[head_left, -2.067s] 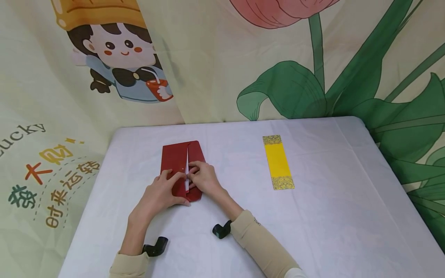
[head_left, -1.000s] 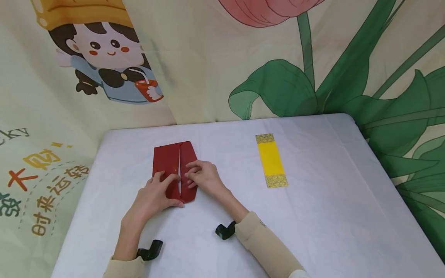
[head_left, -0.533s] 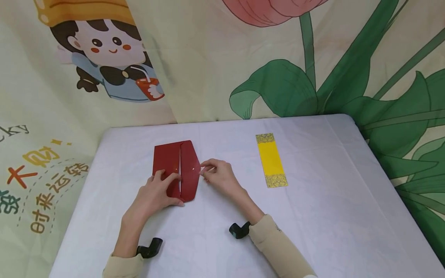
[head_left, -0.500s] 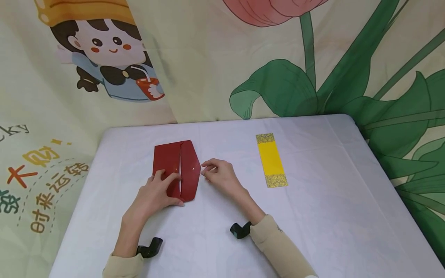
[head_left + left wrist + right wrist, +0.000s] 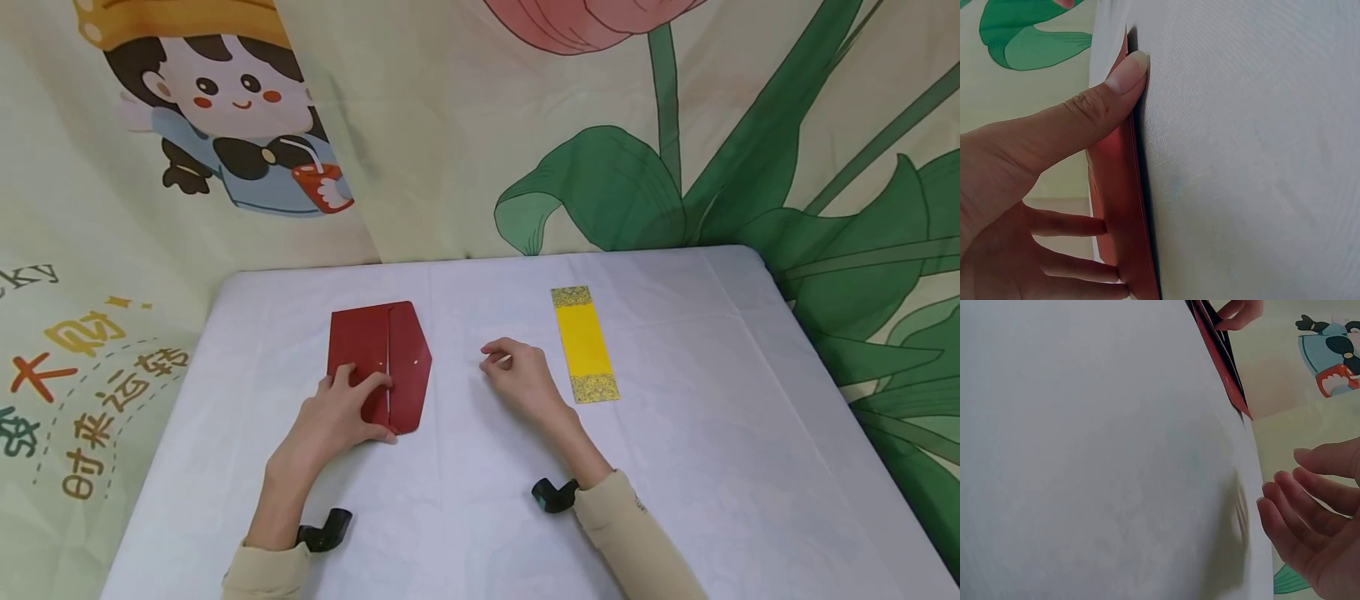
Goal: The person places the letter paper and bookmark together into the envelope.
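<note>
A red envelope (image 5: 358, 337) lies on the table at left, its pointed flap (image 5: 409, 367) spread out to the right. Only a thin pale line shows along the slit beside the flap. My left hand (image 5: 330, 421) rests on the envelope's near part with its fingers spread. In the left wrist view, the thumb (image 5: 1100, 103) of that hand lies at the envelope's edge while the straight fingertips touch its face. My right hand (image 5: 521, 375) hovers over the cloth between the envelope and a yellow paper strip (image 5: 585, 342), fingers loosely bent and holding nothing.
The yellow strip, with patterned bands at both ends, lies flat right of centre. A white cloth (image 5: 712, 433) covers the table. Behind it hangs a printed backdrop (image 5: 435, 150) with a cartoon figure and large leaves. Each wrist wears a small black camera (image 5: 555, 496).
My right hand has let go of the envelope flap and moved right, away from it. The slit has narrowed, and less white shows. My left hand keeps its place on the envelope.
</note>
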The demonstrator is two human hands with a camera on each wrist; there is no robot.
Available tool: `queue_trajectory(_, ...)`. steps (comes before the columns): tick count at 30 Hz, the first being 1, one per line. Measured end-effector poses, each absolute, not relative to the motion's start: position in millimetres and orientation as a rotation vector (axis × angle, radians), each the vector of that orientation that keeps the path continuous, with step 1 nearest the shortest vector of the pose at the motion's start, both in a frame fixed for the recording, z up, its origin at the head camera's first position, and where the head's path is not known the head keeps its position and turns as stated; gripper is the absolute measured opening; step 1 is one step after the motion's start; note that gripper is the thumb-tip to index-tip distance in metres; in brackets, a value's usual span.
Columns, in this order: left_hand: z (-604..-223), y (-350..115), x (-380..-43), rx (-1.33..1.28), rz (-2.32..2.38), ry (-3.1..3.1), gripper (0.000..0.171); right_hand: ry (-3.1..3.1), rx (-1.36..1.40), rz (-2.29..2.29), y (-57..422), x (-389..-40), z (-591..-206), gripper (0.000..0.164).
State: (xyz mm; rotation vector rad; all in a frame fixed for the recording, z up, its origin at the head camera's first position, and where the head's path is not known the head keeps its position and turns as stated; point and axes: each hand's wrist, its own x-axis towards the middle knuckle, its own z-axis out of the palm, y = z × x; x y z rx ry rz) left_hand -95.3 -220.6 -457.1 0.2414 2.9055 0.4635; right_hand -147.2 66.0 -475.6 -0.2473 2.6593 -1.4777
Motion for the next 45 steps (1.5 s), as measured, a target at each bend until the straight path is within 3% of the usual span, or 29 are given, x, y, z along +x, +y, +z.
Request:
queue_trajectory(18,-454.2,-221.4,-94.0,0.245,0.444,2.923,0.077,2.920,0.064,-1.214,133.1,-158.1,-471.3,0.028)
queue_trajectory(28,-455.9,-222.9,-95.5,0.256,0.450,2.919,0.076,2.987,0.197,-0.971,161.9,-166.2,-473.2,0.051)
queue_trajectory(45,-458.8,-219.5,-94.0,0.272,0.471,2.923,0.075,2.988,0.353,-0.804,176.2,-165.1,-476.5,0.075)
